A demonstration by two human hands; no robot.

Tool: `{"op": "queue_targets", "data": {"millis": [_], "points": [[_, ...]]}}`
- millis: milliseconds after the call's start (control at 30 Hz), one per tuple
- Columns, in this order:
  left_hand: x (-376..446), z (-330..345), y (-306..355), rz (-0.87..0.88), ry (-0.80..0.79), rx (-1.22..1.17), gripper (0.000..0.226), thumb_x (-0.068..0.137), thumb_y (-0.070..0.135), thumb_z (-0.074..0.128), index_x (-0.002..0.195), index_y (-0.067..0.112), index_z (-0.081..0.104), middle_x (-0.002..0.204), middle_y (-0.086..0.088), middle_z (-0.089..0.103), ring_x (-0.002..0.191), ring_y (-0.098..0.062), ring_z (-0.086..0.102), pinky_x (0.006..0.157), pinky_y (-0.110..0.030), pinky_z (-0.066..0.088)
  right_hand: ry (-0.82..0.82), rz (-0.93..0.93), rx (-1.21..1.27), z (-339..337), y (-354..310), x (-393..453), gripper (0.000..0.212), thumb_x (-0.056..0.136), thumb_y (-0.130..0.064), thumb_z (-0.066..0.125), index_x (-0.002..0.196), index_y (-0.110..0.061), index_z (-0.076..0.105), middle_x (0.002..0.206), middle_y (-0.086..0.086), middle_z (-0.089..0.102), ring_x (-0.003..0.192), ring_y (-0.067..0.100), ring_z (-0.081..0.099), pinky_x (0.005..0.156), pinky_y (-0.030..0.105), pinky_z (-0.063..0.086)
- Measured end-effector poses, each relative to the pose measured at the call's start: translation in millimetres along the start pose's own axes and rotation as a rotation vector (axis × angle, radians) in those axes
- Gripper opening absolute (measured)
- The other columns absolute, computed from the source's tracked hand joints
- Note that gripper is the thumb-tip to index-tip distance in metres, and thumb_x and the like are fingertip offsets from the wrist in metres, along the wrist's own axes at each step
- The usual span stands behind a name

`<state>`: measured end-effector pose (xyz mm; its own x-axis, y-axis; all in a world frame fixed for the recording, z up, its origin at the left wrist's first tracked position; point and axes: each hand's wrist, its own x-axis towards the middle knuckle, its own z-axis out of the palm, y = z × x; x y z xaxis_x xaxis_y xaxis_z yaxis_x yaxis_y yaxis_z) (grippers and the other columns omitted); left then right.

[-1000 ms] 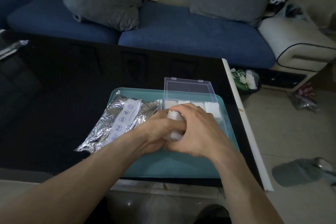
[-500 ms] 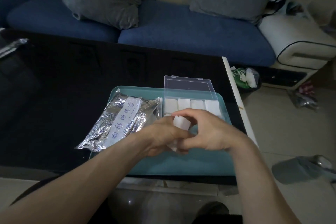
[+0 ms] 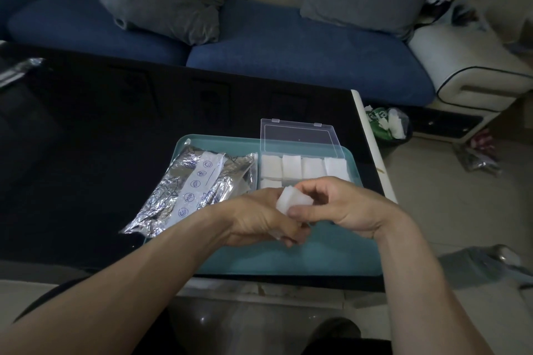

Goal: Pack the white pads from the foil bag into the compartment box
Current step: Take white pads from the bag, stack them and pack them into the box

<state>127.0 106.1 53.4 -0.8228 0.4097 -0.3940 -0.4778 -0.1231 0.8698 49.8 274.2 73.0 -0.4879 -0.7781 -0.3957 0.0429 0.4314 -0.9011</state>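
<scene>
Already the compartment box (image 3: 302, 170) at the tray's (image 3: 288, 262) far right corner has its far row filled, while both hands, left hand (image 3: 259, 220) and right hand (image 3: 340, 204), pinch more white pads (image 3: 292, 203).

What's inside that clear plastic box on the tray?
The compartment box shows four white pads filling its far row and one more at front left. The hands, holding another pad, cover the other front compartments, so their contents cannot be seen.

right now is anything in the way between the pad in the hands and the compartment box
Nothing visible blocks it. The white pad, held by both the left hand and right hand, sits just in front of the compartment box, whose clear lid stands open. The far row already holds pads; the hands hide most of the near row.
</scene>
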Motion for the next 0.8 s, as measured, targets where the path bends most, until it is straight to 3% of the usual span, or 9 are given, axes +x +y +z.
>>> {"op": "queue_targets", "data": {"millis": [67,133,233,333,433,500,667,800], "points": [[-1.7,-1.0,1.8,0.002,0.042,-0.035,0.035,0.080,-0.018,0.066,0.108,0.002,0.057,0.085,-0.015,0.064,0.073,-0.023,0.064,0.063,-0.025,0.055,0.124,-0.017,0.208,-2.8,-3.0,-1.1,0.033,0.081,-0.010,0.074,0.110,0.002,0.065,0.092,0.012,0.073,0.080,0.017,0.070,0.066,0.021,0.055],[-1.4,-1.9,1.5,-0.013,0.147,0.073,0.027,0.087,-0.008,0.067,0.109,0.004,0.056,0.083,-0.019,0.066,0.068,-0.023,0.062,0.061,-0.025,0.054,0.330,-0.009,0.418,-10.7,1.9,3.2,0.041,0.076,-0.010,0.076,0.114,-0.002,0.064,0.103,0.016,0.074,0.090,0.024,0.073,0.074,0.031,0.060],[7.7,-10.4,-7.3,0.013,0.463,0.570,0.023,0.089,0.017,0.070,0.110,0.016,0.061,0.069,0.002,0.068,0.057,-0.012,0.056,0.060,-0.021,0.047,0.635,0.076,0.246,-17.3,17.0,18.0,0.025,0.087,-0.005,0.074,0.109,-0.016,0.067,0.112,0.015,0.072,0.094,0.027,0.072,0.071,0.037,0.062],[11.7,-16.8,-13.9,0.179,0.643,0.924,0.020,0.090,0.019,0.062,0.109,0.015,0.065,0.078,0.010,0.064,0.066,-0.004,0.057,0.062,-0.011,0.042,0.694,0.151,0.080,-12.2,27.7,34.1,0.030,0.099,-0.007,0.058,0.120,-0.027,0.065,0.116,0.011,0.068,0.095,0.023,0.069,0.063,0.030,0.059],[13.4,-18.6,-18.2,0.221,0.649,1.115,0.028,0.092,0.022,0.057,0.117,0.012,0.063,0.109,-0.006,0.061,0.095,-0.024,0.062,0.085,-0.031,0.049,0.667,0.202,-0.170,-1.7,30.9,46.2,0.034,0.100,-0.015,0.051,0.130,-0.031,0.057,0.105,0.001,0.065,0.084,0.014,0.065,0.073,0.029,0.054],[13.2,-19.4,-21.2,0.184,0.595,1.230,0.032,0.094,0.025,0.053,0.122,0.010,0.061,0.123,-0.010,0.054,0.104,-0.032,0.062,0.091,-0.042,0.050,0.672,0.245,-0.261,6.6,32.8,53.5,0.037,0.099,-0.019,0.054,0.135,-0.021,0.050,0.113,0.002,0.062,0.095,0.018,0.062,0.084,0.031,0.050],[11.1,-20.1,-29.0,0.134,0.451,1.358,0.028,0.098,0.029,0.045,0.107,0.008,0.061,0.116,-0.010,0.050,0.098,-0.034,0.063,0.089,-0.047,0.049,0.643,0.373,-0.376,15.0,35.1,62.9,0.039,0.096,-0.017,0.055,0.134,-0.013,0.046,0.127,0.008,0.058,0.115,0.026,0.056,0.084,0.027,0.036],[12.2,-19.6,-30.1,0.107,0.438,1.388,0.029,0.098,0.031,0.046,0.108,0.007,0.060,0.117,-0.011,0.049,0.098,-0.036,0.063,0.088,-0.047,0.049,0.697,0.389,-0.411,12.7,32.8,65.1,0.030,0.097,-0.019,0.057,0.126,-0.015,0.055,0.125,0.005,0.062,0.111,0.023,0.057,0.080,0.024,0.036]]}}
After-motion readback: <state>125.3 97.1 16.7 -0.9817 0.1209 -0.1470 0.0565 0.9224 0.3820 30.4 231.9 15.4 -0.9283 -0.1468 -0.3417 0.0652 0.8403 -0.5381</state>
